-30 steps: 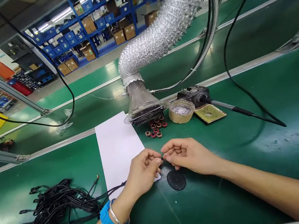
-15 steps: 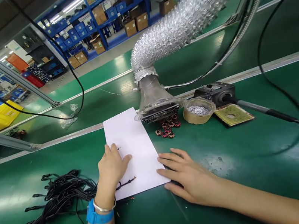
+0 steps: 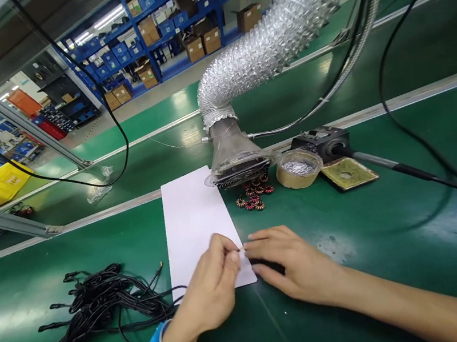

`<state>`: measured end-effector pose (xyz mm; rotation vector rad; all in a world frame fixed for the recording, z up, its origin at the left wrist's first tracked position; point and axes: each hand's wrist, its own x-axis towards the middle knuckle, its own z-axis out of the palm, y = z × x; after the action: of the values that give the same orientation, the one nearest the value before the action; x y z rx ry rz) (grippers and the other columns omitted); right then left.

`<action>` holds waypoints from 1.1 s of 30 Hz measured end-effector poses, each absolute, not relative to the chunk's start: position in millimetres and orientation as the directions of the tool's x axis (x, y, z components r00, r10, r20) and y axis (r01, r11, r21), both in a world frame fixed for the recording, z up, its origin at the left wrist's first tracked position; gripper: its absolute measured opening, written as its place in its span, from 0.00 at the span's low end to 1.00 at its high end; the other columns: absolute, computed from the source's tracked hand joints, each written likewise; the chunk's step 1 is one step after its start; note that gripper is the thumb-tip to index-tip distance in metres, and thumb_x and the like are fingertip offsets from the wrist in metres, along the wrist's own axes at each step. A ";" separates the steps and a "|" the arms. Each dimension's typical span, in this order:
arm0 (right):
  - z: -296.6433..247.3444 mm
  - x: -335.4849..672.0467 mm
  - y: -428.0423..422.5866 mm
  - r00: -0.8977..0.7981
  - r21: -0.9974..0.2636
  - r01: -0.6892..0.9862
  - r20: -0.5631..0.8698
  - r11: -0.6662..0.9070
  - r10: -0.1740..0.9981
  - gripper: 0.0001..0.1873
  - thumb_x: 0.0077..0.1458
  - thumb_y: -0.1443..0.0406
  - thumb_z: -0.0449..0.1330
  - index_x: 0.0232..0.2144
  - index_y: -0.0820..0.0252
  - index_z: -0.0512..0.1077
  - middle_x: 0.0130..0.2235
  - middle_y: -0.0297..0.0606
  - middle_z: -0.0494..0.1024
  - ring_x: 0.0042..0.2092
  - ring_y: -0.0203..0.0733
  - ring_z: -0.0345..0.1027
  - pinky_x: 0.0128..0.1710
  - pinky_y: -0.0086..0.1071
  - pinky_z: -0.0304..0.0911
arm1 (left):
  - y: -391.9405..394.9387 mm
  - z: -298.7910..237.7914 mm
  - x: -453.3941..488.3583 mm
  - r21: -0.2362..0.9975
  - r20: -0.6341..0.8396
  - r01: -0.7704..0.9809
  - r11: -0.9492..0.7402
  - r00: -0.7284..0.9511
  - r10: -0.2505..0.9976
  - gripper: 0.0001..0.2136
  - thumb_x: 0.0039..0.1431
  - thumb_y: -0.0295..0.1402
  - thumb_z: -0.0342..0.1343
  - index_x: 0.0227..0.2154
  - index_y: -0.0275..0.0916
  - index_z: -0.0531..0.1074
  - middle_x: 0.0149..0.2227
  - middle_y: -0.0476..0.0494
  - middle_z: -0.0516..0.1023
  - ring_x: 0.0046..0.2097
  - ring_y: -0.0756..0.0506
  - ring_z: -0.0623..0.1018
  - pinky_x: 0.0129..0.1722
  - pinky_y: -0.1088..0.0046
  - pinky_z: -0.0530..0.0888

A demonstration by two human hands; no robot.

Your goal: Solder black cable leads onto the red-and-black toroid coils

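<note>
My left hand [image 3: 215,283] is closed in a pinch over the right part of a white sheet of paper [image 3: 191,211]. A black cable [image 3: 180,288] runs from the pile beneath this hand, and a short tip shows past the finger and thumb. My right hand [image 3: 286,260] is at the sheet's right edge, its fingers stretched and the thumb apart. Its fingertips are close to the cable tip; whether they touch it I cannot tell. A tangled pile of black cables [image 3: 102,306] lies to the left, one bare copper end sticking up.
Behind the sheet hang a fume extractor hood [image 3: 238,161] and its silver duct [image 3: 269,43]. Several small wound coil rings [image 3: 254,198] lie beneath. Rightward are a round tub [image 3: 300,168], a soldering iron [image 3: 392,165] in its holder [image 3: 321,142], and a yellow sponge [image 3: 350,173].
My left hand has moved right and toward me, from lying spread on the paper to pinching a cable end. My right hand stays near the sheet's edge, fingers slightly more bent.
</note>
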<state>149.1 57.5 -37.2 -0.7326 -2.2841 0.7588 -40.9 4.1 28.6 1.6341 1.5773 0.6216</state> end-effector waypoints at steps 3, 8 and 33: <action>-18.4 156.7 58.7 -0.514 -0.790 0.247 0.384 0.561 0.767 0.09 0.58 0.67 0.55 0.40 0.59 0.73 0.38 0.40 0.78 0.39 0.41 0.71 0.40 0.35 0.68 | -1.9 11.3 -22.9 0.923 -0.164 0.378 0.076 0.204 0.965 0.13 0.69 0.42 0.41 0.36 0.40 0.63 0.30 0.50 0.68 0.31 0.50 0.66 0.32 0.74 0.64; -5.5 164.0 56.1 -0.517 -0.878 0.167 0.309 0.448 0.798 0.07 0.58 0.67 0.55 0.32 0.57 0.74 0.31 0.36 0.75 0.32 0.36 0.68 0.32 0.30 0.65 | 0.1 -8.2 -11.0 0.965 -0.212 0.197 0.174 0.193 0.958 0.13 0.68 0.43 0.43 0.36 0.39 0.62 0.26 0.52 0.71 0.24 0.53 0.64 0.26 0.76 0.62; -19.2 149.0 45.2 -0.350 -0.885 0.224 0.318 0.409 0.881 0.07 0.54 0.67 0.57 0.24 0.57 0.69 0.26 0.34 0.71 0.24 0.33 0.64 0.22 0.27 0.62 | -7.6 -22.3 5.7 0.970 -0.244 0.003 0.244 0.026 0.969 0.15 0.63 0.48 0.50 0.36 0.39 0.63 0.22 0.53 0.70 0.23 0.51 0.71 0.20 0.80 0.64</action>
<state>149.0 45.2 -19.2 -0.9545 -1.8123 0.9695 5.7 -7.6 -22.3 1.0378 1.2968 1.0076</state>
